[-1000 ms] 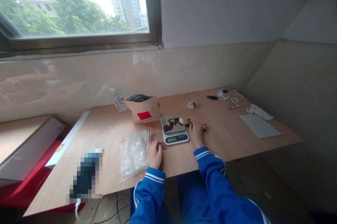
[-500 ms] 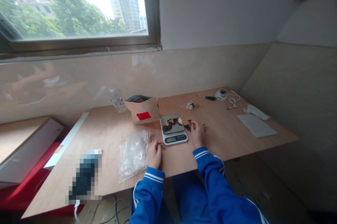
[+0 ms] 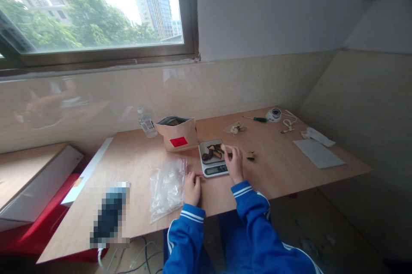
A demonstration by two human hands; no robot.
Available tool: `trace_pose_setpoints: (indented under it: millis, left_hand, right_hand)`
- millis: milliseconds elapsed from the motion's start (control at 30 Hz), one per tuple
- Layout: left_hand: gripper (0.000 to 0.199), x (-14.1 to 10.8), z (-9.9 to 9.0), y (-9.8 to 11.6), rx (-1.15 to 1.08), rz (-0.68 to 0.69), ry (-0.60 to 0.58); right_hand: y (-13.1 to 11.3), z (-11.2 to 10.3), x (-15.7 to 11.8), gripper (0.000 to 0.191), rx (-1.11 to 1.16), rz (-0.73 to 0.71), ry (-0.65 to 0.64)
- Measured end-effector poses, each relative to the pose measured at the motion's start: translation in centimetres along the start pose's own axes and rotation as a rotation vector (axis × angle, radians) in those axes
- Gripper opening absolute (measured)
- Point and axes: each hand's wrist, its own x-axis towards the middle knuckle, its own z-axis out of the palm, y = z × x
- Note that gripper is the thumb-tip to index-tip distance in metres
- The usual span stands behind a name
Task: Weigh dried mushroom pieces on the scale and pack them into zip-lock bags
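A white kitchen scale (image 3: 216,170) with a lit display stands on the table, and several dark brown dried pieces (image 3: 207,154) lie on its plate. My right hand (image 3: 234,163) is over the plate's right edge, fingers pinched on a dark dried piece (image 3: 229,155) that they mostly hide. Another dried piece (image 3: 251,155) lies on the wood right of that hand. My left hand (image 3: 192,186) rests on the table with its fingers loosely bent, one reaching toward the scale's lower left corner. It lies beside a clear zip bag (image 3: 168,188) and holds nothing that I can see.
Behind the scale stands an open brown paper pouch (image 3: 180,134) with a red label, beside a plastic bottle (image 3: 147,124). Farther right are a small clear bag of pale pieces (image 3: 235,128), a screwdriver (image 3: 260,119), a dome camera (image 3: 274,115) and white paper (image 3: 318,154). A pixelated object (image 3: 109,214) lies left.
My right hand has moved left from the loose pieces on the table to the scale plate, bringing a dried piece along. My left hand has stayed in place. The view has shifted slightly.
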Motion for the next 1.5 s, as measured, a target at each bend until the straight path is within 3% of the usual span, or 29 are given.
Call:
trace_pose_setpoints:
  millis: [100,200,400,700,933,1100,1233,1500]
  left_hand:
    - [0.023,0.0,0.0,0.1,0.007,0.006,0.002]
    - [0.024,0.0,0.0,0.2,0.013,0.011,-0.006]
    - [0.025,0.0,-0.2,0.5,0.017,0.009,-0.017]
    - [0.026,0.1,-0.2,0.8,0.016,0.010,-0.030]
    - [0.026,0.1,-0.2,0.8,0.006,0.001,-0.040]
    - [0.024,0.0,-0.1,0.7,-0.006,-0.010,-0.035]
    - [0.026,0.1,-0.2,0.7,-0.008,-0.018,-0.043]
    - [0.026,0.1,-0.2,0.8,-0.034,-0.025,-0.036]
  right_hand:
    - [2.5,-0.4,-1.6,0.027,-0.106,0.074,0.009]
    - [4.4,-0.9,-3.1,0.030,-0.166,0.092,-0.079]
    - [5.3,-1.2,-3.2,0.024,-0.190,0.165,-0.138]
    - [4.8,-1.9,-3.1,0.022,-0.203,0.227,-0.088]
    - [2.8,-3.6,-1.4,0.025,0.001,0.254,0.035]
    - [-0.5,-3.8,-0.5,0.023,0.191,0.130,-0.141]
    - [-1.5,-2.7,-1.2,0.026,0.190,0.111,-0.301]
    - [-1.0,-1.1,-1.8,0.025,-0.018,-0.011,-0.248]
